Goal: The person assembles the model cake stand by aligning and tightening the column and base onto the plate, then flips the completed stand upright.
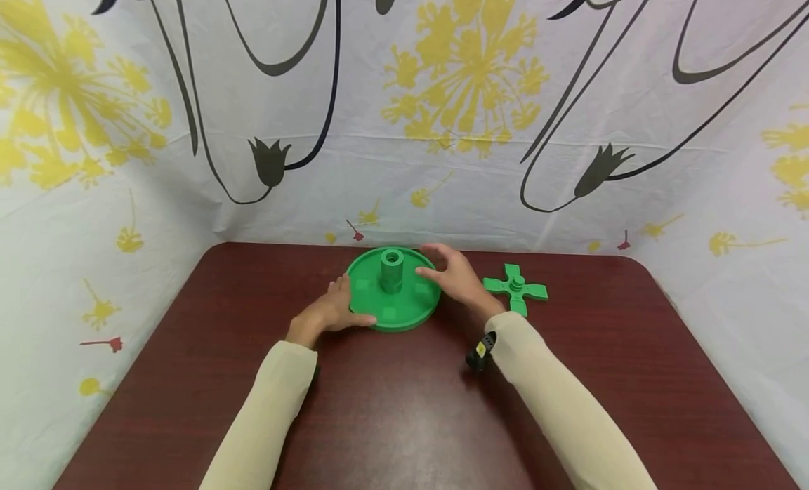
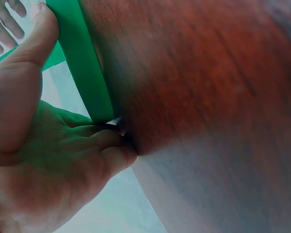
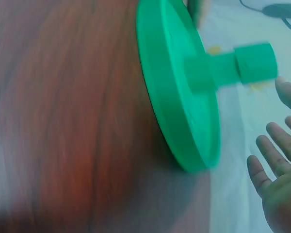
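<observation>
A green disc [image 1: 404, 304] lies flat on the dark reddish-brown tabletop [image 1: 404, 406], close to the far edge and between the two hands. It has a raised rim, and a post [image 1: 392, 276] with a hole in its top stands upright at its centre. The left hand [image 1: 331, 307] holds the disc at its left side, its grip stretched wide along the rim, with the thumb at the near edge and the fingers farther round. The right hand [image 1: 458, 274] is at the disc's right side, its grip wide and holding nothing; the right wrist view shows its spread fingers apart from the disc and the post. To the right of that hand, a green cross-shaped piece [image 1: 517, 288] lies on the tabletop, four flat arms around a short raised hub. A small black device [image 1: 482, 351] sits at the right wrist, by the cuff of the pale right sleeve [image 1: 562, 406]. Behind the tabletop hangs white cloth [image 1: 354, 111] with yellow and dark floral prints.
</observation>
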Demonstrator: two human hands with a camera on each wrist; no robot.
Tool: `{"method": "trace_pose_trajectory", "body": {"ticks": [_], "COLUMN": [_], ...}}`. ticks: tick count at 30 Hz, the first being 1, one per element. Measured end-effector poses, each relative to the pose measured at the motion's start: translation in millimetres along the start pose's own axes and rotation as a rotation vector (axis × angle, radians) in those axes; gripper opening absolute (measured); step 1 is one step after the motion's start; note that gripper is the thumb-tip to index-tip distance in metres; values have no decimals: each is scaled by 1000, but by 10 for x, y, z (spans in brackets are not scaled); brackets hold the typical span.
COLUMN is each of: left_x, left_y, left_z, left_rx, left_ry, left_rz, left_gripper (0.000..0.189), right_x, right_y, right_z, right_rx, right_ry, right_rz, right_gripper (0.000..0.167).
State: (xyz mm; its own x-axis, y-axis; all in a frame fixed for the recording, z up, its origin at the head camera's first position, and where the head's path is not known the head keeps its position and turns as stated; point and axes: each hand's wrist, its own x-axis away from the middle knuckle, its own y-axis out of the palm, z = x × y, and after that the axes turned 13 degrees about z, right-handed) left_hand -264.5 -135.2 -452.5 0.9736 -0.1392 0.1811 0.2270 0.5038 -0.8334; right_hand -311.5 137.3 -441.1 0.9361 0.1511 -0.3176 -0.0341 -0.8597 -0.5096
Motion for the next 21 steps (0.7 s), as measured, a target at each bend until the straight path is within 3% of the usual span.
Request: {"method": "trace_pose_trajectory", "body": {"ticks": [12,21], "left_x": [16,19], "left_y": [-29,-25], "left_z": [-22,5], "left_rx": [19,10], "left_ry": [20,7], "left_rz": [-26,-13], "left_gripper": [117,117], "right_x": [126,248], "right_y": [-897,-1283], "right_z": [364,623], "right_rx": [168,234], "right_ry": [105,133], "right_rz": [-5,44], "right_gripper": [55,56]}}
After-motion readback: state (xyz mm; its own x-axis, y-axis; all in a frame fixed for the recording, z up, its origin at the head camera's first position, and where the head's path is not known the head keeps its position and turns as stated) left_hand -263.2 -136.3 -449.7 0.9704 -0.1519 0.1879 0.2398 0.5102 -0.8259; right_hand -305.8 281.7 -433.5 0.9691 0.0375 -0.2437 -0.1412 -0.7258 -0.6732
